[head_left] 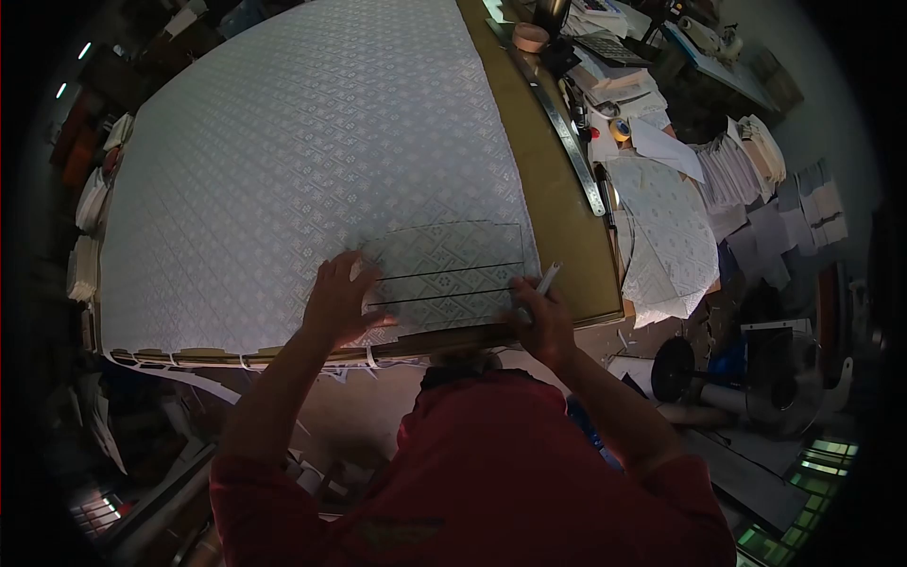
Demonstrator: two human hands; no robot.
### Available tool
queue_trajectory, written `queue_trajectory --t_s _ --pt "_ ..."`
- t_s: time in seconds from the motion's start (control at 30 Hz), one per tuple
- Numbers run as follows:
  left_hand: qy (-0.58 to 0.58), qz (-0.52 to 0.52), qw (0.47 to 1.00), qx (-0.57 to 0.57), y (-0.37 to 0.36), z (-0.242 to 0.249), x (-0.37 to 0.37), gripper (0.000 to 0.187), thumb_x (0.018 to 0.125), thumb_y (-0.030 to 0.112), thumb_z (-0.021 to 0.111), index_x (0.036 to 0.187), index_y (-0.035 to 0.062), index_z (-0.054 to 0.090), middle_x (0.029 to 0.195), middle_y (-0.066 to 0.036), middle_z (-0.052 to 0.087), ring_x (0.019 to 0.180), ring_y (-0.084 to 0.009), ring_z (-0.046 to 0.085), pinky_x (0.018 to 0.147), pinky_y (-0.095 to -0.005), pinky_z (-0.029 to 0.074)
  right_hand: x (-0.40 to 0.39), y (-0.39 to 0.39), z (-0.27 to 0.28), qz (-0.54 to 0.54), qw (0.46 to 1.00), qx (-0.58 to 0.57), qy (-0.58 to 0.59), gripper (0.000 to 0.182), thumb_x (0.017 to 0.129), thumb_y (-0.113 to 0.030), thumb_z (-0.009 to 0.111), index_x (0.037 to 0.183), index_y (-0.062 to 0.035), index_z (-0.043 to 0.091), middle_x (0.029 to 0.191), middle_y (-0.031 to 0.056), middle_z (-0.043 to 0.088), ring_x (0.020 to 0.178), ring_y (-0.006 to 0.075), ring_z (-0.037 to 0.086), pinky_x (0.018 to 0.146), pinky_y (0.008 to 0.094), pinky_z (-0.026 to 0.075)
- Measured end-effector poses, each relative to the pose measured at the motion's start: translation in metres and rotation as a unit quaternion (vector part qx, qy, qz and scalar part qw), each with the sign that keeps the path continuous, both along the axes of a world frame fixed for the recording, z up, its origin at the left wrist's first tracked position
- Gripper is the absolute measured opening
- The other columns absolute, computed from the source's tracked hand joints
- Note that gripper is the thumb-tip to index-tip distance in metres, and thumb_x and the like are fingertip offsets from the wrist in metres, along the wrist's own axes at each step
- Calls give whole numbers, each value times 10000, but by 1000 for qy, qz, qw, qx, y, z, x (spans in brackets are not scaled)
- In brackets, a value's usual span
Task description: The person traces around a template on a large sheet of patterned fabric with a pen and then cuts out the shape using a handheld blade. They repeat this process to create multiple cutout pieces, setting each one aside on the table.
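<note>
A pale patterned fabric (312, 142) covers most of the large table. Near its front right corner lies a clear template (449, 257) with a curved top edge and dark lines across it. My left hand (340, 300) rests with fingers spread at the template's left edge. At the right edge is my right hand (540, 310), its fingers closed around a slim white marker (548, 278). The marker points up and away from the cloth.
Along the table's right side (567, 241) lies a long metal ruler (557, 123). Beyond it are a tape roll (531, 38), a calculator (610, 49), cut fabric pieces (666, 231) and paper stacks (727, 175). A fan (784, 383) stands at the lower right.
</note>
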State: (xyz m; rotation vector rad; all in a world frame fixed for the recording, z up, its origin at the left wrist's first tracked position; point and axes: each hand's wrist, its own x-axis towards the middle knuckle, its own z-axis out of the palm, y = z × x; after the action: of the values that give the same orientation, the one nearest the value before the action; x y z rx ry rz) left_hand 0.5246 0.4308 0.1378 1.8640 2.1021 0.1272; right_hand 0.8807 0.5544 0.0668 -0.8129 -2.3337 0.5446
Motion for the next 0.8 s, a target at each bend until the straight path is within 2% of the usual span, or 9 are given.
queue_trajectory --t_s 0.13,0.2,0.23,0.3,0.4,0.53,0.6,0.73,0.8 --pt "46 -34 998 -30 20 7 6 899 679 511 921 1416 130 574 1567 -184 429 1455 -420 394 1216 -523 340 0 0 -6 -10 999 -33 16 553 806 -136 857 1299 -69 617 1276 132 703 1200 398 646 976 481 554" --pt "22 -46 997 -54 29 10 11 933 643 441 955 1444 177 557 1580 -171 418 1447 -416 408 1179 -506 413 0 0 -6 -9 1000 -13 7 562 800 -148 863 1301 -72 620 1278 129 703 1209 386 647 984 475 554" --pt "24 -50 997 -54 32 15 14 933 643 441 955 1444 177 557 1580 -171 418 1447 -416 408 1179 -506 413 1 0 -6 -13 1000 -13 8 562 800 -148 863 1301 -72 620 1278 129 703 1209 386 647 984 475 554" --pt "24 -33 995 -96 39 25 22 969 618 381 977 1475 242 546 1589 -169 414 1441 -419 417 1154 -504 452 1 0 -4 -8 1000 -20 2 567 801 -160 867 1305 -73 620 1297 127 699 1219 376 645 987 466 557" --pt "17 -36 995 -91 37 20 18 1016 605 366 983 1509 302 524 1610 -168 396 1451 -425 403 1179 -500 427 0 -1 0 -12 999 -20 23 567 805 -167 867 1307 -73 620 1298 121 700 1229 376 641 989 462 559" --pt "8 -40 996 -73 32 13 13 1011 608 357 977 1515 303 533 1636 -168 379 1469 -421 387 1190 -487 411 -1 -1 -1 -12 999 -22 32 562 803 -170 870 1299 -74 624 1303 115 699 1240 374 637 992 463 559" --pt "4 -42 997 -71 32 11 13 1014 610 347 973 1520 305 529 1636 -173 377 1474 -423 379 1197 -490 402 -1 -1 2 -8 999 -38 37 377 853 -195 820 1137 -64 609 1324 163 690 1219 410 641 1007 481 545" --pt "5 -45 997 -64 31 10 12 1011 612 350 971 1520 304 529 1638 -170 374 1478 -423 371 1200 -489 398 -1 -1 0 -9 999 -44 25 379 851 -195 823 1136 -65 609 1323 165 690 1222 408 638 1009 482 542" --pt "12 -47 996 -69 31 9 13 1035 608 375 978 1528 290 511 1637 -178 363 1468 -431 375 1195 -504 399 0 0 -2 -9 1000 -24 11 547 807 -167 867 1289 -73 626 1306 113 698 1237 375 633 998 459 554"
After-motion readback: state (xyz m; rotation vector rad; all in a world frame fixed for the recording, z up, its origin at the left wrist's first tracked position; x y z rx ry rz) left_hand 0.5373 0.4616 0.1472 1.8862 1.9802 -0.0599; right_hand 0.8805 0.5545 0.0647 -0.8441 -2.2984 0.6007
